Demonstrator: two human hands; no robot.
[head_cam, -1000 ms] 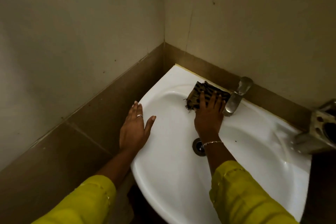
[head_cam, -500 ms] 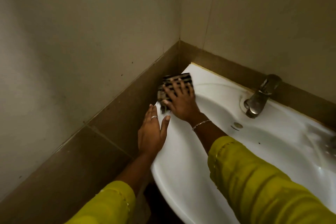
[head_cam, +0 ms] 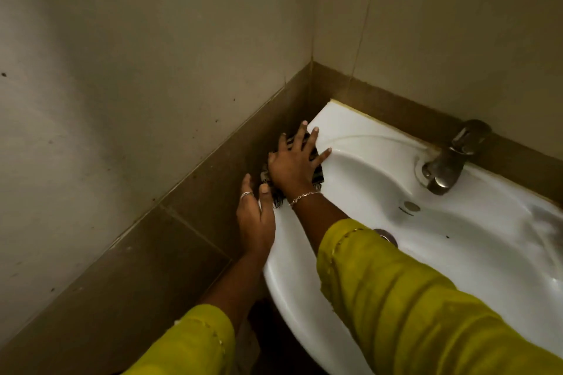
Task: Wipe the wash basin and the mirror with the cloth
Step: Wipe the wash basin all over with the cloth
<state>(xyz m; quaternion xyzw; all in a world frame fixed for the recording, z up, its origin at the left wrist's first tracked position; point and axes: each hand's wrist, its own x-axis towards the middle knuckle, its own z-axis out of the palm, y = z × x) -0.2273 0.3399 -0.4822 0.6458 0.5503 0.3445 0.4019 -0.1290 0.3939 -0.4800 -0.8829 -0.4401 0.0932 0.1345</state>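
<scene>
Cloth (head_cam: 318,173) has moved. A second ago it was on the back ledge by the tap (head_cam: 447,161), and half a second ago it was at the back-left corner. Now it's on the left rim of the wash basin (head_cam: 457,253), partly hanging over the outer edge against the brown wall tile (head_cam: 213,192). So the rim pass runs tap, corner, left side.

My read: back ledge and corner are covered; front rim, bowl and right side are still to do. The mirror isn't in view, so I judge it not started.

Right hand (head_cam: 292,161) is flat on top of the cloth, fingers spread and straight, pressing rather than gripping. Its fingertips overshoot onto bare porcelain.

Left hand (head_cam: 254,218) hasn't shifted. Fingers are straight, braced on the basin's outer left edge, thumb up on the rim, holding nothing.

The cloth's frayed end hangs just beside the left thumb; I can't tell if it touches. A stroke toward me would run into the left hand, so that hand likely needs to clear first.
</scene>
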